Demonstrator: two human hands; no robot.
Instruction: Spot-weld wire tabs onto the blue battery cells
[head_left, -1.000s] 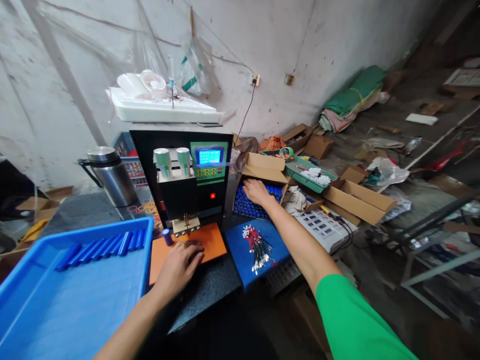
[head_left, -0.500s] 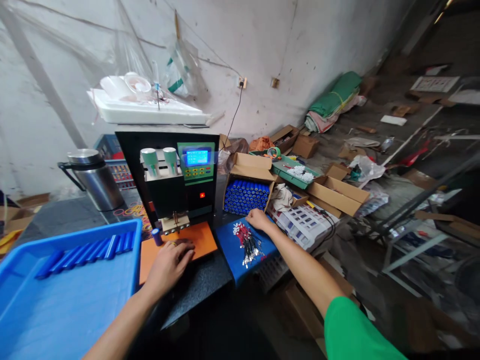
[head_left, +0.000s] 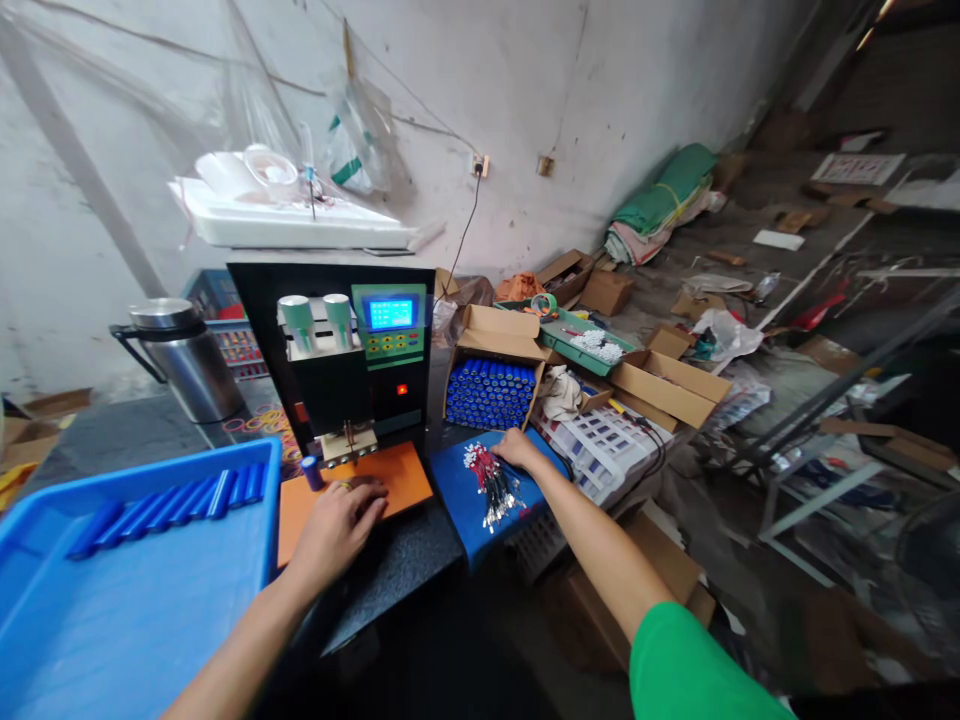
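My left hand (head_left: 341, 522) lies palm down on the orange board (head_left: 405, 475), fingers stretched and apart, holding nothing visible. Just beyond its fingers stands a blue cylindrical battery cell (head_left: 312, 473), upright. Behind it is a black spot welder (head_left: 330, 390) with a lit display and two copper-coloured electrode pins above the board. My right hand (head_left: 517, 449) is at the upper right edge of a bundle of red and black wire leads (head_left: 495, 485) on a blue surface (head_left: 457, 510). Its fingers are pinched together against the bundle; whatever is between them is too small to make out.
A blue tray (head_left: 187, 590) with a row of blue cells (head_left: 180, 500) stands at left. Behind the leads sits a cardboard box (head_left: 499, 322) packed with cells. A steel jug (head_left: 184, 355), rubber bands (head_left: 266, 425), a green tray (head_left: 574, 345) and a white crate (head_left: 592, 455) are around.
My right hand has moved slightly down and left, from beside the wire leads to touching them. My left hand and the upright cell have stayed put; the view shifted slightly.
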